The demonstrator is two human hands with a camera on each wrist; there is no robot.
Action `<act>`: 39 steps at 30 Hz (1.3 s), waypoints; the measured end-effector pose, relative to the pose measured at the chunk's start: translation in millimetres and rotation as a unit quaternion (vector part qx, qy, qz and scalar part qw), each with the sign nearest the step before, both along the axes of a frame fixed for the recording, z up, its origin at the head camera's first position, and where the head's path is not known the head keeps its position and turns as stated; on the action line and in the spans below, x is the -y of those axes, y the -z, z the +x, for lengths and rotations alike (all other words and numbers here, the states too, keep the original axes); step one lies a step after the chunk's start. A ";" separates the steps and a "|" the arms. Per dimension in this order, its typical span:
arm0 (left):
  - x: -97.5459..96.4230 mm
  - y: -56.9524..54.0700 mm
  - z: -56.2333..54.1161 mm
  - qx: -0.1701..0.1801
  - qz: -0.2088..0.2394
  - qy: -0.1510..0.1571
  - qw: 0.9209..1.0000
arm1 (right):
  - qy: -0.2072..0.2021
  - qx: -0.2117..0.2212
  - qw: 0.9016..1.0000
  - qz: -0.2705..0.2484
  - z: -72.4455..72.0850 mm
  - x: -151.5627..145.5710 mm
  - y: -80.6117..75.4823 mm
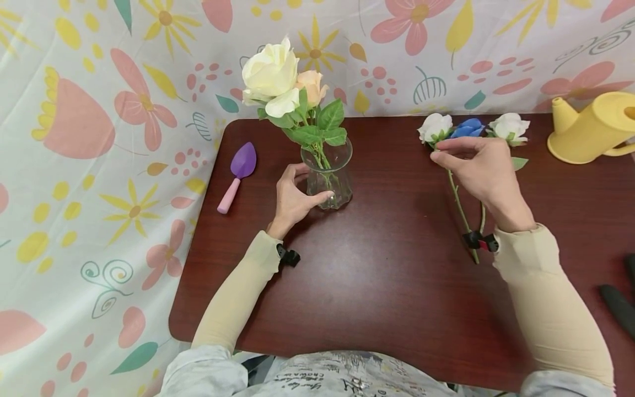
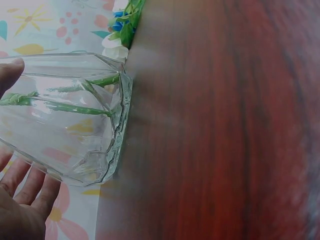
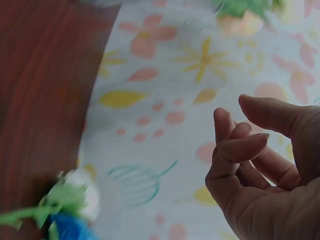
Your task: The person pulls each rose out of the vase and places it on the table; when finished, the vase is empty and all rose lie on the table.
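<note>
My left hand (image 1: 292,198) holds a clear glass vase (image 1: 343,190), thumb on the near side and fingers behind. A large cream rose (image 1: 270,71) and a smaller peach rose (image 1: 311,88) stand in it, their green stems (image 2: 75,107) visible through the glass in the left wrist view. My right hand (image 1: 488,171) hovers over several cut flowers lying on the table: a white rose (image 1: 434,125), a blue flower (image 1: 468,127) and another white rose (image 1: 510,125). In the right wrist view its fingers (image 3: 222,172) are loosely bent, with thumb and fingertips apart and nothing between them.
On the dark wooden table (image 1: 377,275), a purple trowel (image 1: 243,161) with a pink handle lies left of the vase. A yellow watering can (image 1: 577,135) stands at the back right. Black handles (image 1: 617,310) show at the right edge. A flower-patterned cloth (image 1: 134,209) hangs behind and left.
</note>
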State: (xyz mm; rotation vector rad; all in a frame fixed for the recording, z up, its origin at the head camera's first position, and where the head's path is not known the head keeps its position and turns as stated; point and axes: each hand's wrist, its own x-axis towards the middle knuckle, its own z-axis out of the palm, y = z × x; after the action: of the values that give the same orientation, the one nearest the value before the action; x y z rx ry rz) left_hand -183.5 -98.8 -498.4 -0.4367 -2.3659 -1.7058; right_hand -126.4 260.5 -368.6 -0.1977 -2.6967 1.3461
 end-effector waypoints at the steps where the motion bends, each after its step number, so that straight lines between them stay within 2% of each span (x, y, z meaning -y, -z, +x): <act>1: -0.1 0.1 0.0 0.000 0.000 0.000 1.000 | -0.003 -0.008 1.000 -0.009 1.1 6.2 -2.6; 7: -0.1 0.7 -0.5 -0.003 0.001 0.003 1.000 | -0.029 -0.064 0.997 -0.043 1.5 47.9 -18.7; 12: 0.7 1.2 -0.2 -0.010 0.004 -0.003 1.000 | -0.062 -0.113 0.991 -0.048 -4.6 83.1 -29.6; 23: 0.6 1.9 -1.3 -0.012 0.001 0.001 1.000 | -0.126 -0.146 0.977 -0.094 -28.7 140.9 -45.7; 28: 1.2 3.3 -2.3 -0.013 -0.005 -0.002 1.000 | -0.144 -0.158 0.974 -0.070 -39.6 160.5 -51.6; 34: 1.9 3.6 -1.6 -0.009 -0.009 -0.002 1.000 | -0.162 -0.166 0.973 0.004 -53.8 179.8 -54.2; 39: 1.9 3.5 -0.5 -0.005 -0.011 0.001 1.000 | -0.170 -0.159 0.971 0.044 -61.7 191.2 -54.1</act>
State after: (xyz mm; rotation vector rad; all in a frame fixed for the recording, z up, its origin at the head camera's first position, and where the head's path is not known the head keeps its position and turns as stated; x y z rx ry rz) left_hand -184.0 -100.7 -502.0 -0.4500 -2.3789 -1.6760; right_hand -188.1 69.3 -314.4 0.4705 -2.5811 1.2029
